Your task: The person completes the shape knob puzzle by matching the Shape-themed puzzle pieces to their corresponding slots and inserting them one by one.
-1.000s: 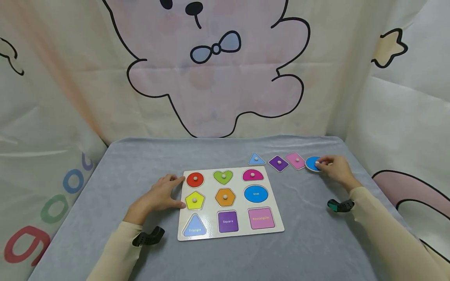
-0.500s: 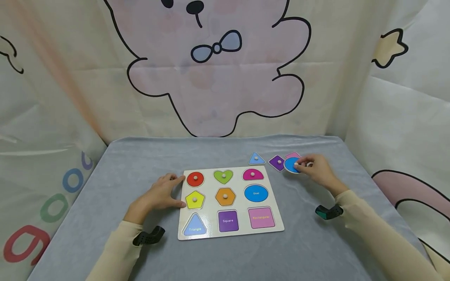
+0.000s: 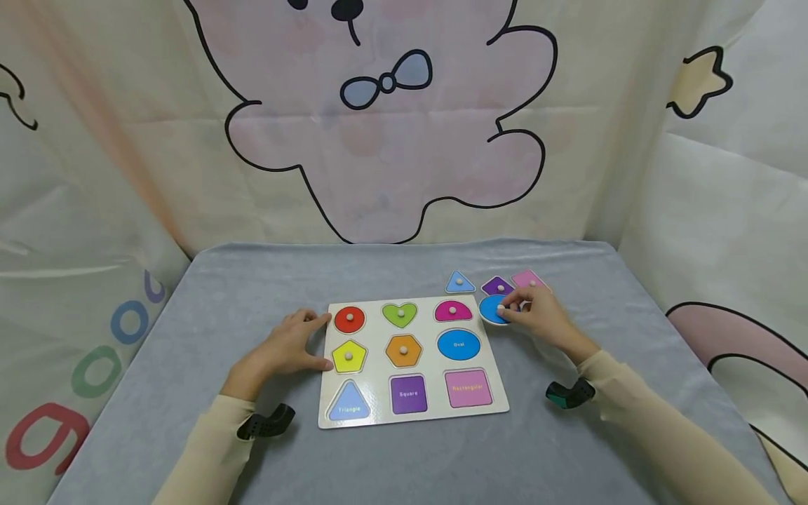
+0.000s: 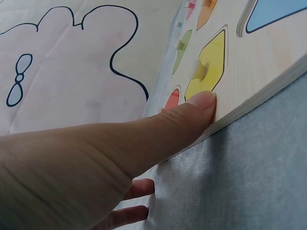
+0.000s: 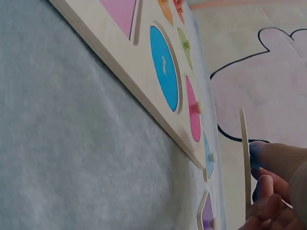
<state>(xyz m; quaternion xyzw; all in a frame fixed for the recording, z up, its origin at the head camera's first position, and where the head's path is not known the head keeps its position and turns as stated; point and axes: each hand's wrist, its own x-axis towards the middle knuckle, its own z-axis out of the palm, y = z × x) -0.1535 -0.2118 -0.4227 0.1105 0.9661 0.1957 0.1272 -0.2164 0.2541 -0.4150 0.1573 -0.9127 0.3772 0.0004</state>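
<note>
The white wooden shape puzzle board (image 3: 381,401) lies on the cloth. At its left edge rests my left hand (image 3: 280,354), fingers spread and thumb on the rim beside the yellow pentagon (image 3: 349,365); the left wrist view shows that thumb (image 4: 163,132) close up. My right hand (image 3: 546,319) pinches the knob of a blue oval puzzle piece (image 3: 489,310), just off the board's upper right corner. In the right wrist view the oval piece (image 5: 245,165) appears edge-on, raised over the cloth. The board's printed oval recess (image 3: 459,337) is unfilled, as are the triangle, square and rectangle recesses.
Behind the board lie a light blue triangle piece (image 3: 459,284), a purple square piece (image 3: 495,285) and a pink rectangle piece (image 3: 526,277), partly hidden by the right hand. Grey cloth (image 3: 429,463) covers the table; printed curtains (image 3: 404,154) hang around it.
My right hand has carried the blue oval piece left and nearer, from the right end of the row to the board's upper right corner. The left hand stays at the board's edge.
</note>
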